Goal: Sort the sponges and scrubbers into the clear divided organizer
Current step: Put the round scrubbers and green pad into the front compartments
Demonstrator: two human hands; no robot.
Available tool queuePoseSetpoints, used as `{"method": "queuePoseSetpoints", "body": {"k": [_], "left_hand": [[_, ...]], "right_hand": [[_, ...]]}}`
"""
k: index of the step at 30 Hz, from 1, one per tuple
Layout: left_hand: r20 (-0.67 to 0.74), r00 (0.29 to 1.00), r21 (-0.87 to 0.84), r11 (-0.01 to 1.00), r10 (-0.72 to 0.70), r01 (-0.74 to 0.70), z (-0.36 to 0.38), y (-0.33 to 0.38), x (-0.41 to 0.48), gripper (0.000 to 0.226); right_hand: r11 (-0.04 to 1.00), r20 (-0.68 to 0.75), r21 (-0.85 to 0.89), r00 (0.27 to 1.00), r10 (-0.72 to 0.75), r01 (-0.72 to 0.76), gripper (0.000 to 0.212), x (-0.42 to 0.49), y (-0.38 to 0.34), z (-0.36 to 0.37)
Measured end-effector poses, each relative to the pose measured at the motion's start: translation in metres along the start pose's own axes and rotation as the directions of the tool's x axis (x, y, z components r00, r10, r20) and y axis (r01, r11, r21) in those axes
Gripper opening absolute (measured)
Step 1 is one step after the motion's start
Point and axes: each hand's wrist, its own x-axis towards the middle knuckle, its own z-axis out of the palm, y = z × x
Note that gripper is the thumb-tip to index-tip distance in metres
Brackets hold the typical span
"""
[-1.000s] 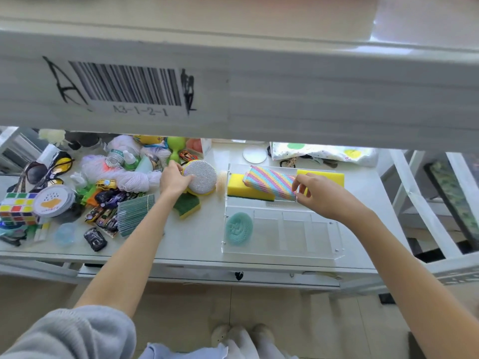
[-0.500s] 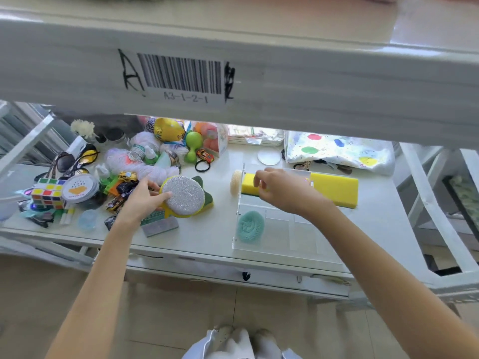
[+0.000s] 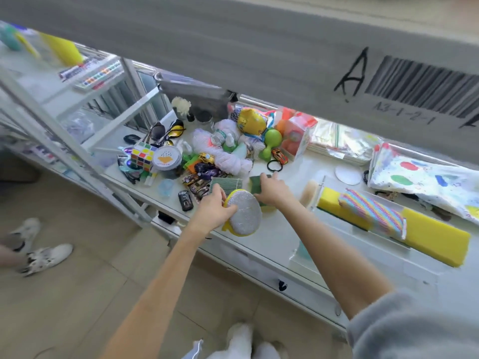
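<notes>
My left hand (image 3: pixel 213 209) grips a round silver scrubber with a yellow rim (image 3: pixel 245 213), lifted off the shelf at its front edge. Beside it my right hand (image 3: pixel 272 189) rests on a green scouring sponge (image 3: pixel 256 184) that lies on the shelf; whether the fingers grip it I cannot tell. To the right, the clear divided organizer (image 3: pixel 363 251) holds a long yellow sponge (image 3: pixel 430 234) with a rainbow-striped sponge (image 3: pixel 373 213) lying across it. A teal scrubber (image 3: pixel 303 251) in a front compartment is mostly hidden by my right forearm. A beige sponge (image 3: pixel 308 191) stands at the organizer's left end.
A heap of toy cars, yarn, a puzzle cube (image 3: pixel 141 155), sunglasses and a round tin (image 3: pixel 166 158) crowds the shelf's left. A spotted white cloth (image 3: pixel 425 180) lies at the back right. An upper shelf with a barcode label (image 3: pixel 420 86) hangs overhead. Someone's shoes (image 3: pixel 39 252) stand on the floor at left.
The view has swung and tilted. My right hand left the organizer and moved left onto the green sponge. My left hand lifted the round scrubber toward the shelf's front edge.
</notes>
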Motion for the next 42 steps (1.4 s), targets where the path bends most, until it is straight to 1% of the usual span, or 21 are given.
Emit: {"method": "queuePoseSetpoints", "body": {"k": [2,5,7,10,12,14,16,18,22,25,28,31,33,36,39,42], "left_hand": [[-0.010,1.000,0.006,1.000,-0.006,0.006,-0.004,-0.004,0.000,0.032],[-0.003,1.000,0.022,1.000,-0.014,0.014,-0.008,-0.009,0.001,0.032],[0.001,1.000,0.015,1.000,-0.003,0.003,-0.011,-0.011,0.002,0.027],[0.013,1.000,-0.025,1.000,0.017,-0.017,-0.016,-0.007,0.004,0.025],[0.047,0.998,-0.036,0.998,0.047,-0.045,-0.017,0.003,0.003,0.024],[0.102,0.991,-0.029,0.996,0.089,-0.086,-0.015,0.019,-0.001,0.024],[0.159,0.977,-0.053,0.989,0.146,-0.139,-0.008,0.036,-0.007,0.025],[0.220,0.953,-0.075,0.977,0.210,-0.198,0.002,0.054,-0.012,0.024],[0.369,0.866,-0.098,0.940,0.339,-0.326,0.044,0.095,-0.027,0.023],[0.420,0.802,-0.063,0.896,0.424,-0.440,0.084,0.120,-0.041,0.024],[0.389,0.760,0.022,0.820,0.520,-0.572,0.113,0.135,-0.055,0.026],[0.290,0.741,0.050,0.763,0.606,-0.644,0.126,0.141,-0.063,0.028],[0.213,0.746,0.073,0.751,0.631,-0.656,0.130,0.141,-0.064,0.027],[0.125,0.768,0.116,0.760,0.628,-0.640,0.135,0.136,-0.062,0.023],[0.102,0.792,0.137,0.780,0.602,-0.611,0.140,0.130,-0.060,0.022],[0.099,0.776,0.153,0.761,0.624,-0.631,0.147,0.128,-0.061,0.022]], "right_hand": [[0.997,-0.034,0.043,0.997,0.072,-0.071,0.068,0.003,-0.007,0.010],[0.994,-0.090,0.068,0.991,0.094,-0.088,0.066,0.001,-0.009,0.017],[0.996,-0.118,0.078,0.991,0.062,-0.053,0.064,-0.004,-0.006,0.008],[0.994,-0.207,0.109,0.978,0.000,0.023,0.061,-0.028,0.001,-0.026],[0.989,-0.263,0.126,0.964,-0.040,0.075,0.057,-0.060,0.011,-0.056],[0.981,-0.278,0.155,0.958,-0.067,0.114,0.053,-0.104,0.031,-0.079],[0.966,-0.245,0.229,0.967,-0.065,0.123,0.049,-0.158,0.058,-0.091],[0.956,-0.183,0.278,0.982,-0.042,0.092,0.047,-0.209,0.089,-0.088],[0.965,-0.035,0.243,0.994,0.108,-0.096,0.047,-0.274,0.161,-0.055],[0.963,0.007,0.197,0.982,0.188,-0.186,0.048,-0.296,0.204,-0.034],[0.968,-0.013,0.161,0.981,0.196,-0.191,0.048,-0.296,0.229,-0.023],[0.976,-0.045,0.150,0.985,0.164,-0.156,0.047,-0.281,0.241,-0.019],[0.987,-0.047,0.108,0.991,0.122,-0.116,0.048,-0.267,0.246,-0.017],[0.997,0.014,0.072,1.000,0.014,-0.015,0.044,-0.246,0.244,-0.013],[0.996,0.051,0.058,0.997,-0.064,0.061,0.041,-0.234,0.243,-0.011],[0.997,0.036,-0.005,0.997,-0.075,0.075,0.044,-0.233,0.249,-0.012]]}}
